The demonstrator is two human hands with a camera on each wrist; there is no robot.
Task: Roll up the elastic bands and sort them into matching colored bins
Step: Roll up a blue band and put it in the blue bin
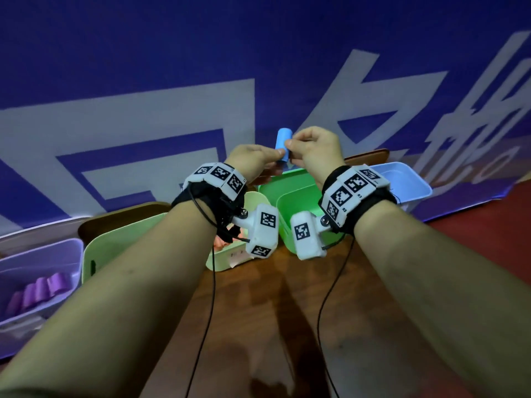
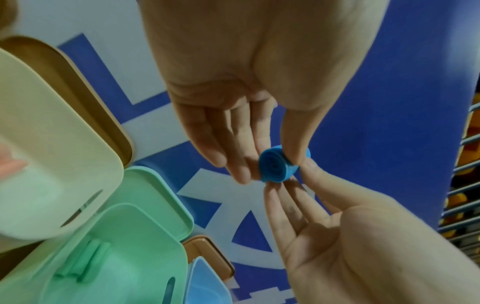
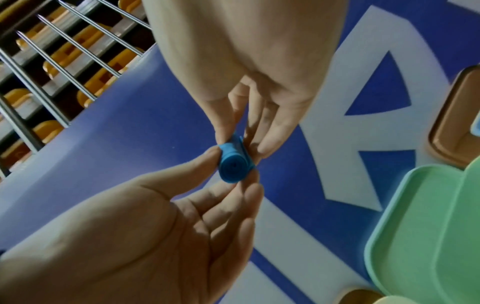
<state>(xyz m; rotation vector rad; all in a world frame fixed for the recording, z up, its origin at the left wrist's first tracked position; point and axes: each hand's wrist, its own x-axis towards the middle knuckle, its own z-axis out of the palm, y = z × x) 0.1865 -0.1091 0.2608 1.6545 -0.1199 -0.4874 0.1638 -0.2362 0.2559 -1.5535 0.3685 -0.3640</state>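
Observation:
A tightly rolled blue elastic band (image 1: 283, 143) is held in the air above the bins, between both hands. My left hand (image 1: 273, 155) pinches its lower end with thumb and fingers. My right hand (image 1: 293, 146) pinches the roll from the right side. In the left wrist view the spiral end of the blue roll (image 2: 281, 166) faces the camera. The right wrist view shows the blue roll (image 3: 235, 164) with its loose tail under the right fingertips (image 3: 270, 142). The pale blue bin (image 1: 402, 182) stands at the far right.
On the brown table a green bin (image 1: 287, 193) sits under the hands, holding green rolls (image 2: 85, 263). A cream bin (image 1: 230, 259) and a light green bin (image 1: 115, 239) stand to its left. The purple bin (image 1: 69, 254) at far left holds purple rolls (image 1: 40, 291). A blue banner stands behind.

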